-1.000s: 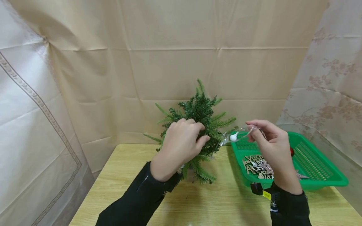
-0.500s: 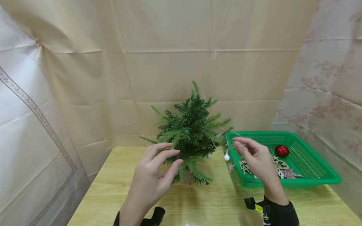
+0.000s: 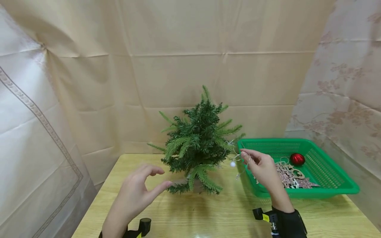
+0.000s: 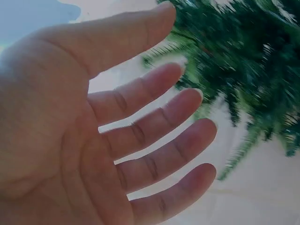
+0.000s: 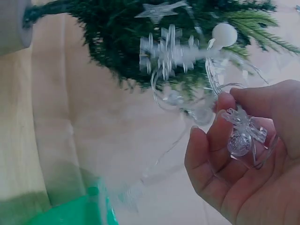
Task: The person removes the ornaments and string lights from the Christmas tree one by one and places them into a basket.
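Observation:
A small artificial Christmas tree (image 3: 199, 138) stands on the wooden table. At its lower left is my left hand (image 3: 134, 191), thumb and fingers spread apart; in the left wrist view the palm (image 4: 51, 136) holds nothing. To the right of the tree, my right hand (image 3: 263, 168) pinches a clear-wired string of lights between thumb and fingers. From it dangle a white ball (image 5: 225, 35), a clear snowflake (image 5: 168, 52) and a silvery ball (image 5: 239, 143) lying against the fingers. A clear star (image 5: 159, 11) shows against the branches. The wire runs from the hand toward the tree's right side.
A green plastic basket (image 3: 333, 172) stands at the right, partly behind my right hand. Inside lie a red ball ornament (image 3: 297, 159) and several glittery and wooden cutouts (image 3: 287, 175). Beige cloth (image 3: 178, 66) hangs behind the table (image 3: 190, 218).
My left hand has drawn back from the front of the tree, down and to the left. My right hand, still holding the light string, has shifted slightly left and lower.

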A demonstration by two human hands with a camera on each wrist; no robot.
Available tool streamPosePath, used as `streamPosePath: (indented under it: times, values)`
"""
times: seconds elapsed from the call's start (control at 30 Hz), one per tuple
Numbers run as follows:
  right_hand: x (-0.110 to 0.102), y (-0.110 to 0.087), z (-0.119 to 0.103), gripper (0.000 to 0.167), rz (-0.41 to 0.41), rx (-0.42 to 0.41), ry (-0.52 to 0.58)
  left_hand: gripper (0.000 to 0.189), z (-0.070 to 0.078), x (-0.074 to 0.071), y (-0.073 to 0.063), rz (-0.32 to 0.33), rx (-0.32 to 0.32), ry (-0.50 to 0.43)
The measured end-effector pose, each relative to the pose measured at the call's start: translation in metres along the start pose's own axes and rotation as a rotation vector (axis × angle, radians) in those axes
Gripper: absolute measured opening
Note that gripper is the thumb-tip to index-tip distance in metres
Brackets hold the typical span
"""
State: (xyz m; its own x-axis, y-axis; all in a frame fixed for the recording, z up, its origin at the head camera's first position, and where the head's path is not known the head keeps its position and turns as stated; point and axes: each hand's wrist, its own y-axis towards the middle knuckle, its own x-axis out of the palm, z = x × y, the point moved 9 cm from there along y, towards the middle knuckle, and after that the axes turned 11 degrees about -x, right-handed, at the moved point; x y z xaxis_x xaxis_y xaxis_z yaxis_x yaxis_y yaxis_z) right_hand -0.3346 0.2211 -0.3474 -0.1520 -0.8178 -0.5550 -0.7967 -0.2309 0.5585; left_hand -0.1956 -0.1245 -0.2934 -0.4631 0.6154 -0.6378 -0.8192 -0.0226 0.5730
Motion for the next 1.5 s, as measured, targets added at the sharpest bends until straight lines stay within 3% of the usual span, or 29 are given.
streamPosePath:
  times: [0.1, 0.2, 0.33, 0.5, 0.67, 0.93, 1.1, 1.3, 1.5]
  values:
    - [0.015, 0.001, 0.005, 0.048, -0.067, 0.038, 0.073, 0.026, -0.009, 0.013, 0.003, -0.071, -0.019, -0.024]
    - [0.028, 0.003, 0.006, 0.051, -0.097, 0.063, 0.187, 0.024, -0.009, 0.028, 0.005, -0.118, -0.032, -0.061]
    - [0.035, 0.006, 0.003, 0.048, -0.077, 0.065, 0.281, 0.019, 0.002, 0.04, 0.009, -0.071, -0.015, -0.094]
    - [0.036, 0.009, 0.0, 0.039, -0.005, 0.079, 0.301, 0.017, 0.01, 0.038, 0.01, 0.083, -0.008, -0.039]
    - [0.034, 0.011, -0.001, 0.033, 0.073, 0.105, 0.349, 0.014, 0.007, 0.034, 0.011, 0.149, -0.024, 0.028]
    - [0.008, 0.012, 0.002, 0.034, 0.25, 0.094, 0.382, 0.008, 0.004, 0.039, 0.014, 0.145, -0.006, 0.004]
    - [0.005, 0.012, 0.004, 0.036, 0.225, 0.07, 0.417, 0.005, 0.0, 0.04, 0.015, 0.129, -0.027, -0.021]
    - [0.005, 0.008, 0.003, 0.025, 0.153, 0.009, 0.634, 0.004, -0.003, 0.04, 0.017, 0.102, -0.044, -0.033]
    - [-0.016, 0.0, 0.022, 0.03, 0.307, 0.086, 0.863, 0.004, -0.006, 0.041, 0.019, 0.092, -0.043, -0.033]
